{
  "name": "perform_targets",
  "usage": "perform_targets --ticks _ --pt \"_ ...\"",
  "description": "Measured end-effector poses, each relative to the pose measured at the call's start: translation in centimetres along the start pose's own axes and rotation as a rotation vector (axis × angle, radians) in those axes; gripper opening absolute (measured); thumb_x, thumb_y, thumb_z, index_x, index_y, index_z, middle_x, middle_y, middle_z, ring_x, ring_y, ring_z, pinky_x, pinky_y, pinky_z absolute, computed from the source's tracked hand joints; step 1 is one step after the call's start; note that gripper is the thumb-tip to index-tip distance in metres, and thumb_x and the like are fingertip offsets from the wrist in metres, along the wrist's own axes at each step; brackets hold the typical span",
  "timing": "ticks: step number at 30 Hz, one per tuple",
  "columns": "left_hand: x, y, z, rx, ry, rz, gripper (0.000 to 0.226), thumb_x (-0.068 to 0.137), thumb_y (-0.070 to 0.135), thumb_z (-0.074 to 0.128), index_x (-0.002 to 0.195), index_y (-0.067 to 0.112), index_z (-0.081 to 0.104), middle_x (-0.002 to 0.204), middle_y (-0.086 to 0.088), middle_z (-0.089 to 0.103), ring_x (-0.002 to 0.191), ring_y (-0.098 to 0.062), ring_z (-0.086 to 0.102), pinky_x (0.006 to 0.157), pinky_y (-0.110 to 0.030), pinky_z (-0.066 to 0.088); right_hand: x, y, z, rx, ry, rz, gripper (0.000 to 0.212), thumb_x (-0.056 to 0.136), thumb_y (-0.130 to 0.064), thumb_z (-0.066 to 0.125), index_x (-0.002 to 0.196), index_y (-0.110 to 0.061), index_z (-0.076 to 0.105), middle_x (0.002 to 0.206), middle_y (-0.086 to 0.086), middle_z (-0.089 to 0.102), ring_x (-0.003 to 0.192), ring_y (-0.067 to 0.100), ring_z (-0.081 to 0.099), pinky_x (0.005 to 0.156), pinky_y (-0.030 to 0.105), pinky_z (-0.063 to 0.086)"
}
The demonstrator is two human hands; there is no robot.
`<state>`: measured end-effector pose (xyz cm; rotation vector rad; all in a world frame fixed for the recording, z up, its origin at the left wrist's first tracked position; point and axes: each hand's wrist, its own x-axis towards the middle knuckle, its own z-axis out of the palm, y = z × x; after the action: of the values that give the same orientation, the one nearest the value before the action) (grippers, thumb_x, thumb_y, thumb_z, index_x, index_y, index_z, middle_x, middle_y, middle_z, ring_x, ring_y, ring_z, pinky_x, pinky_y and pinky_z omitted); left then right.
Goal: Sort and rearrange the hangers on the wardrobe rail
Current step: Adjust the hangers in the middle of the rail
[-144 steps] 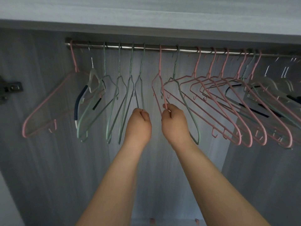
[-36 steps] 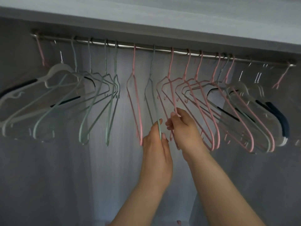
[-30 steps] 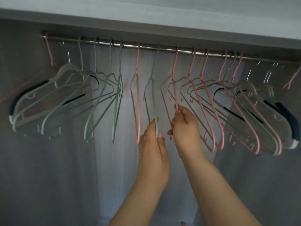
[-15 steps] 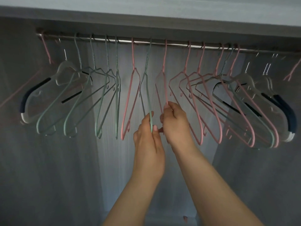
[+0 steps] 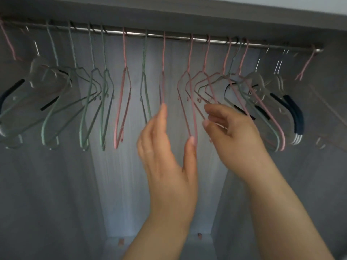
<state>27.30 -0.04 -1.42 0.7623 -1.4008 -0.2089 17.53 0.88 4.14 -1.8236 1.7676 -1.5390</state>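
Observation:
The metal rail (image 5: pixel 176 37) spans the top of the wardrobe. From left to right it carries clear hangers with navy pads (image 5: pixel 35 91), several green hangers (image 5: pixel 90 102), one pink hanger (image 5: pixel 123 109), one green hanger (image 5: pixel 145 91), a pink hanger (image 5: pixel 163 83), then a bunch of pink hangers (image 5: pixel 210 79) mixed with clear ones (image 5: pixel 272 102). My left hand (image 5: pixel 165 147) is raised with straight fingers; its fingertip touches the bottom of the pink hanger, its thumb the corner of the neighbouring pink one. My right hand (image 5: pixel 231 128) hovers with loosely curled fingers at the pink bunch, gripping nothing I can see.
A grey shelf board (image 5: pixel 187 14) runs just above the rail. Grey wardrobe walls stand behind and at both sides. A lone pink hanger (image 5: pixel 306 66) hangs at the rail's far right end. The wardrobe floor (image 5: pixel 159 241) lies far below.
Both hands have let go: the left released the green hanger, the right the pink one, and the fingers have spread. The pink hanger now hangs apart, right of the green one.

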Motion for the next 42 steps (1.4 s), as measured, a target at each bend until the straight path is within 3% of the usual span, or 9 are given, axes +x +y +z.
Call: perform_targets --ticks 4,7,10,13,16,18,31,36,42 --pt "-1.0 1.5 1.2 -0.146 -0.166 -0.042 0.04 0.089 0.03 0.046 0.128 0.034 0.039 0.117 0.022 0.05 0.11 0.002 0.051 0.094 -0.014 0.04 0.4 1.0 0.3 0.131 -0.119 0.119 0.046 0.096 -0.009 0.042 0.141 -0.017 0.036 0.144 -0.001 0.045 0.128 0.007 0.045 0.107 0.021 0.034" --pt "-1.2 0.7 2.0 -0.045 -0.293 -0.136 0.046 0.094 0.034 0.036 0.139 0.028 0.029 0.133 0.019 0.038 0.128 0.003 0.035 0.105 -0.011 0.028 1.1 1.4 1.0 0.219 -0.15 0.214 0.049 0.098 -0.012 0.039 0.145 -0.019 0.028 0.146 -0.002 0.041 0.127 0.007 0.042 0.103 0.02 0.032" --pt "-1.1 -0.3 2.7 0.031 -0.384 -0.215 0.051 0.096 0.025 0.035 0.143 0.024 0.016 0.128 0.024 0.02 0.12 0.014 0.015 0.089 0.012 0.005 2.0 1.6 1.8 0.346 -0.163 0.311 0.05 0.099 -0.019 0.04 0.147 -0.019 0.024 0.146 -0.002 0.041 0.132 0.015 0.041 0.113 0.028 0.031" --pt "-1.2 -1.1 3.2 0.003 -0.397 -0.275 0.048 0.095 0.018 0.04 0.14 0.024 0.026 0.131 0.021 0.03 0.12 0.009 0.029 0.094 0.006 0.02 3.0 1.7 2.6 0.418 -0.14 0.353 0.048 0.099 -0.016 0.037 0.146 -0.014 0.027 0.136 0.001 0.052 0.126 0.016 0.047 0.112 0.033 0.035" --pt "-1.4 -2.1 3.5 -0.023 -0.353 -0.293 0.032 0.092 0.015 0.046 0.124 0.018 0.046 0.116 0.007 0.051 0.104 -0.003 0.052 0.094 -0.023 0.045 3.3 1.9 3.2 0.473 -0.126 0.317 0.043 0.098 -0.007 0.036 0.141 -0.007 0.034 0.1 -0.003 0.066 0.097 0.01 0.06 0.098 0.027 0.047" --pt "-1.3 -2.4 3.5 -0.031 -0.304 -0.285 0.023 0.091 0.013 0.048 0.113 0.017 0.053 0.105 0.006 0.052 0.094 -0.001 0.053 0.085 -0.019 0.046 3.4 2.2 3.4 0.508 -0.135 0.299 0.041 0.098 -0.004 0.037 0.138 -0.004 0.038 0.085 -0.004 0.065 0.079 0.007 0.061 0.078 0.018 0.052" --pt "-0.1 -4.1 2.0 -0.021 -0.216 -0.261 0.012 0.089 0.012 0.052 0.094 0.02 0.06 0.092 0.0 0.062 0.085 -0.005 0.059 0.078 -0.018 0.048 3.7 1.8 5.1 0.672 -0.236 0.297 0.038 0.098 -0.001 0.036 0.136 -0.002 0.037 0.09 0.008 0.063 0.068 0.01 0.061 0.048 0.011 0.053" --pt "-0.2 -3.9 1.9 -0.023 -0.206 -0.234 0.014 0.09 0.013 0.051 0.097 0.021 0.059 0.094 0.001 0.061 0.084 -0.003 0.058 0.075 -0.014 0.046 3.2 1.0 5.0 0.627 -0.219 0.294 0.037 0.099 -0.008 0.038 0.135 -0.002 0.04 0.102 0.009 0.063 0.072 0.009 0.063 0.053 0.01 0.054" --pt "-1.9 -2.7 2.1 0.06 -0.127 -0.128 0.043 0.087 0.015 0.055 0.118 0.037 0.036 0.106 0.013 0.034 0.1 0.003 0.042 0.08 -0.007 0.039 1.4 1.0 1.9 0.053 -0.312 0.106 0.033 0.094 -0.038 0.045 0.116 -0.014 0.051 0.113 -0.004 0.058 0.107 0.012 0.056 0.095 0.029 0.043"
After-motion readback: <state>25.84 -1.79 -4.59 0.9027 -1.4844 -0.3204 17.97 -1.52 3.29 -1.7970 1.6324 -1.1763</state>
